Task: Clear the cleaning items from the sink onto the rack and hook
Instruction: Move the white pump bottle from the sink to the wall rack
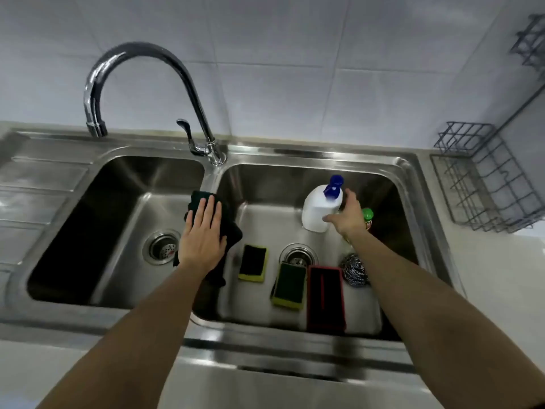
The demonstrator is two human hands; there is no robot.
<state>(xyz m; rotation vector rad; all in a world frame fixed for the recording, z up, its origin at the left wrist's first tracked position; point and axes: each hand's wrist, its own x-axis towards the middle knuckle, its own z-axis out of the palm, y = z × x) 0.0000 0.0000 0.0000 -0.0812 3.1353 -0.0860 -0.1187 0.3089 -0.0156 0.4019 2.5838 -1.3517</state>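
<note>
A dark cloth [231,228] hangs over the divider between the two sink basins, and my left hand [202,234] lies flat on it, fingers apart. In the right basin [392,178] stands a white bottle with a blue cap [317,209]. My right hand [349,215] is open right beside it, thumb near its side; I cannot tell whether it touches. A green-capped bottle [367,215] is partly hidden behind that hand. On the basin floor lie two green-and-yellow sponges [253,263] [289,285], a red-framed brush [326,298] and a steel wool ball [354,270].
A dark wire rack [483,184] hangs on the wall at the right, above the white counter, with a second wire shelf [530,39] higher up. The curved chrome faucet [141,54] arches over the left basin [124,231]. A drainboard lies far left.
</note>
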